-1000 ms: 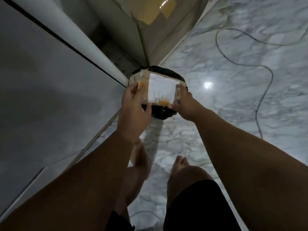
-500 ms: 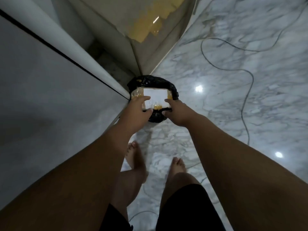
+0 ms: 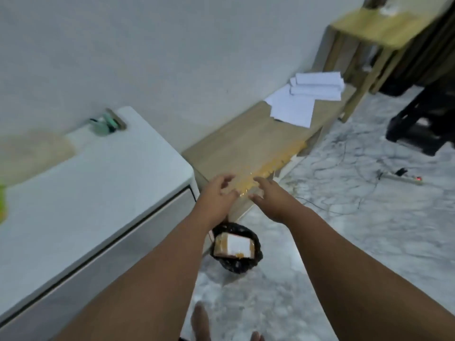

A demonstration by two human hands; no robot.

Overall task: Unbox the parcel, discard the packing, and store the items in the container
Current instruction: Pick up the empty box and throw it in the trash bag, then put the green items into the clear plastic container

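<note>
The brown parcel box [image 3: 232,247] with a white label lies in the mouth of a small bin lined with a black bag [image 3: 256,260] on the marble floor. My left hand [image 3: 216,195] and my right hand [image 3: 269,195] are both raised above the bin, fingers spread and holding nothing. They hover over the near corner of a low wooden bench [image 3: 236,146], beside a strip of clear yellowish packing film [image 3: 275,159] lying along its front edge.
A white cabinet [image 3: 98,183] stands at the left with small items by the wall. White papers [image 3: 305,97] lie on the far end of the bench. Cables and a power strip [image 3: 403,179] cross the floor at right, near a black stool [image 3: 423,121]. My bare feet show below.
Both hands let go of the box, which now rests in the bin, and rose to the bench. The view tilted up from the floor.
</note>
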